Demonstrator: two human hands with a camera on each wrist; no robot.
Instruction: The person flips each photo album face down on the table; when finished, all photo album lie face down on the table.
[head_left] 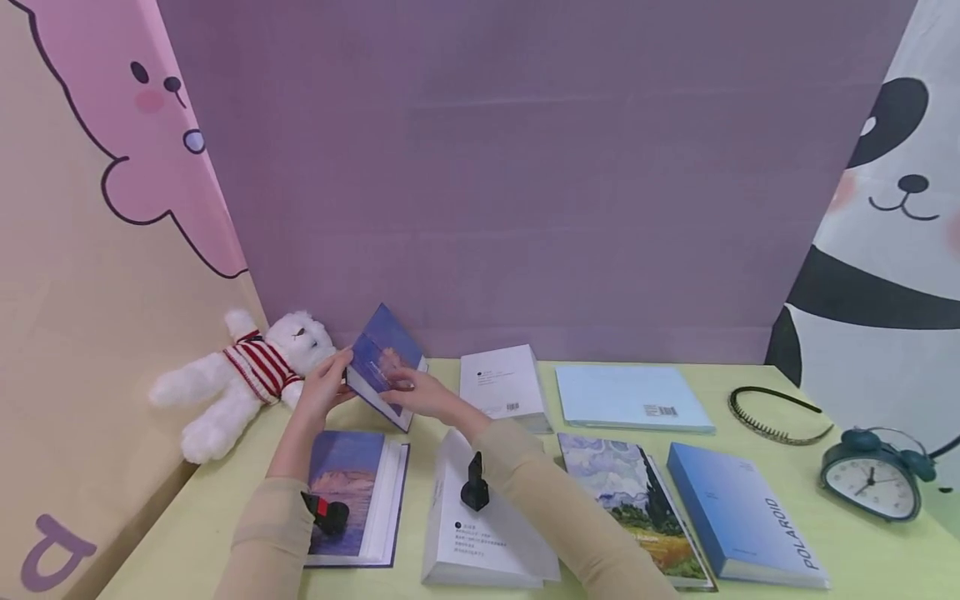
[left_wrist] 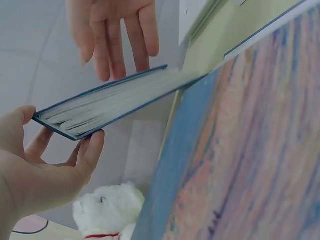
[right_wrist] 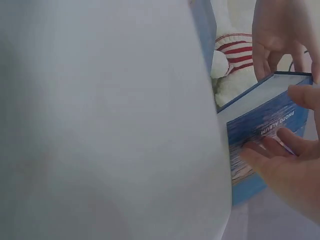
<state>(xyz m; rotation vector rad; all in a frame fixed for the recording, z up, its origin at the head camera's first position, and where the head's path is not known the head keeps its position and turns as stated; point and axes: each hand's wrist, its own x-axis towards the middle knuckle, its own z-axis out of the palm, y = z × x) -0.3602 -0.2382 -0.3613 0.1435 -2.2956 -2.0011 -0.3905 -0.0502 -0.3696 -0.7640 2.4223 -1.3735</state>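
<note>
A blue photo album (head_left: 384, 333) with a seascape cover is held up, tilted, at the back left of the table. My left hand (head_left: 322, 387) grips its edge, thumb on one cover and fingers on the other, as the left wrist view shows with the album (left_wrist: 120, 102) seen page-edge on. My right hand (head_left: 426, 395) is at the front cover with its fingers extended and spread. In the right wrist view these fingers (right_wrist: 260, 157) lie over or against the album's cover (right_wrist: 240, 132); firm contact is hard to tell. A similar album (head_left: 347, 475) lies below the left forearm.
A white plush bear (head_left: 258, 367) sits left of the album. White books (head_left: 495, 375) (head_left: 480, 517), a pale blue book (head_left: 622, 392), a painting-cover book (head_left: 622, 475), a blue Polaroid book (head_left: 735, 508), a headband (head_left: 765, 425) and an alarm clock (head_left: 870, 479) lie to the right.
</note>
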